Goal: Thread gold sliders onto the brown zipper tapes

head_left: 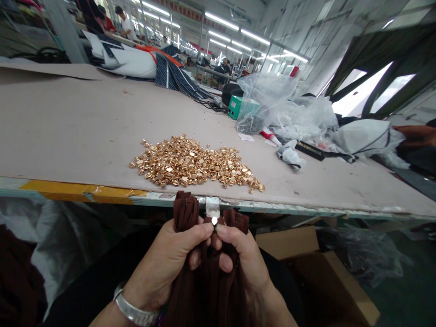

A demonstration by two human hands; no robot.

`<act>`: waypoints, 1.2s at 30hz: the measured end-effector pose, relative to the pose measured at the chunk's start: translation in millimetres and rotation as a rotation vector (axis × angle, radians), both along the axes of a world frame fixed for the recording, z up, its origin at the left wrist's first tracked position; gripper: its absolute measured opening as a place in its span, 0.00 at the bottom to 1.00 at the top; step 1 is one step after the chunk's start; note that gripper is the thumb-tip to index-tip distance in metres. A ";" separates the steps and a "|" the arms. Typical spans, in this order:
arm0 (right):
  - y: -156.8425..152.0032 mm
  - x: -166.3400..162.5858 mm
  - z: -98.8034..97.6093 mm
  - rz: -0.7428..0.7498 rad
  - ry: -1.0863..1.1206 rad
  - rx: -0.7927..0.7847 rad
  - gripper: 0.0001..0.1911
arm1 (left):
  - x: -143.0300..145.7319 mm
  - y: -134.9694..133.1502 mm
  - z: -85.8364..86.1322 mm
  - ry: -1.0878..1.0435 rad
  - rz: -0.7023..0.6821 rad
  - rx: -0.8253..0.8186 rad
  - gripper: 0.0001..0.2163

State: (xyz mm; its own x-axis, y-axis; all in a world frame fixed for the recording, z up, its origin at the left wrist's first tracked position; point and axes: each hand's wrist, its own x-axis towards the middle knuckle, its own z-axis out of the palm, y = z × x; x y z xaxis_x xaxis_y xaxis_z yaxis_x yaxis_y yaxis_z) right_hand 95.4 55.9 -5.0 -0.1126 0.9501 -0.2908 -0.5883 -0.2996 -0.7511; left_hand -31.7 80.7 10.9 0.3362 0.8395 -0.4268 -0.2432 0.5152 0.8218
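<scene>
Starting at the lower left: dark brown cloth (17, 272) along the frame's edge, next to pale sheeting (64, 250). Above, the tabletop (78, 118), with yellow tape (76, 188) on its near edge. In the upper left, small and far off, a person in white (126, 27), then striped fabric (173, 75) across the table's far side.

Into the lower middle: a silver bracelet (134, 311), then the left hand (166, 259), fingers curled around brown fabric strips (185, 212), bunched upright. Narrow grip, thumb pointing inward. Just above, mid-frame, a heap of gold-coloured metal pieces (190, 161), loose on the tabletop.

At centre, right between 2 thumb tips: a small bright piece (214, 220), too small to make out, in front of a silvery fitting (213, 206) at the table edge. Hard to tell which thumb bears on it.

Then the right hand (247, 256), equally narrow, wrapped around more of the same strips, thumb tip almost meeting the left one.

Onward to the upper right: a green box (234, 107), clear plastic bags (299, 113). Finally, lower right, an open cardboard box (347, 284).
</scene>
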 end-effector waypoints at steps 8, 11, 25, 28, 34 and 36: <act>1.8 -4.8 4.9 -0.077 -0.101 0.087 0.14 | -0.7 5.7 -1.6 0.100 -0.010 0.099 0.12; 2.6 -4.0 4.9 -0.080 -0.133 0.121 0.15 | -0.5 7.2 -0.5 0.112 -0.022 0.135 0.13; 4.9 8.1 4.3 -0.051 -0.375 0.114 0.18 | 0.0 1.2 -1.2 0.161 0.043 0.143 0.16; 3.7 7.5 4.8 -0.072 -0.392 0.105 0.17 | 0.2 2.1 -3.3 0.097 0.045 0.104 0.15; 2.2 5.9 7.9 -0.052 -0.328 0.082 0.17 | -4.5 2.4 -4.1 -0.052 0.013 -0.013 0.13; 1.9 6.9 7.3 -0.048 -0.313 0.077 0.17 | -6.2 1.5 -4.6 -0.071 0.011 -0.035 0.13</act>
State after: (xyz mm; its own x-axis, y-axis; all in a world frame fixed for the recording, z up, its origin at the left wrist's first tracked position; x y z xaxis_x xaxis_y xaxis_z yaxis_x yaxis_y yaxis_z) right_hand 102.3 57.8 2.3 0.0167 0.9727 -0.2314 -0.3372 -0.2124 -0.9172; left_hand -38.0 82.2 6.3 0.3573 0.8286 -0.4311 -0.3064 0.5400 0.7839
